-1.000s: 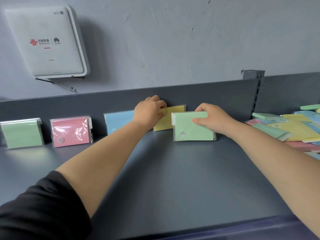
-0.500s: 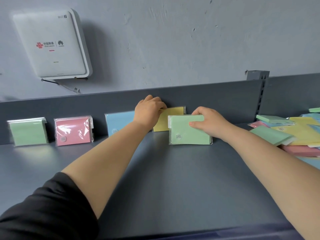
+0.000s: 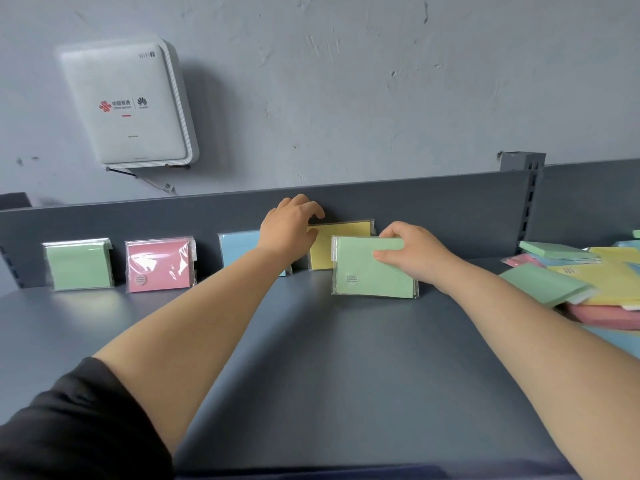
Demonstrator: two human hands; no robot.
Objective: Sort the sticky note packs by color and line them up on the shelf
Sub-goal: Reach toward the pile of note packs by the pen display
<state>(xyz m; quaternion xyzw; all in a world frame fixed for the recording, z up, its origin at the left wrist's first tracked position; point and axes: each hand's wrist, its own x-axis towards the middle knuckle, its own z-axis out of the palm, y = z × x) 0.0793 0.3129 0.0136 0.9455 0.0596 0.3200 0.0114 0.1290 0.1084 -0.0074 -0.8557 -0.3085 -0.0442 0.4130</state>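
Along the shelf's back wall stand a green pack (image 3: pixel 79 265), a pink pack (image 3: pixel 160 265), a blue pack (image 3: pixel 239 247) and a yellow pack (image 3: pixel 337 244). My left hand (image 3: pixel 290 225) holds the yellow pack's top left corner, fingers curled over its edge. My right hand (image 3: pixel 412 254) grips a second green pack (image 3: pixel 367 271) by its upper right corner. That pack stands upright on the shelf floor (image 3: pixel 311 358), in front of the yellow one and partly covering it.
A loose pile of green, yellow, pink and blue packs (image 3: pixel 588 282) lies at the shelf's right end. A slotted upright post (image 3: pixel 530 195) divides the back wall. A white wifi box (image 3: pixel 128 105) hangs on the wall above.
The green pack in my right hand has slid slightly left and nearer, further over the yellow pack. My left hand's fingers have lifted a little at the yellow pack's top.
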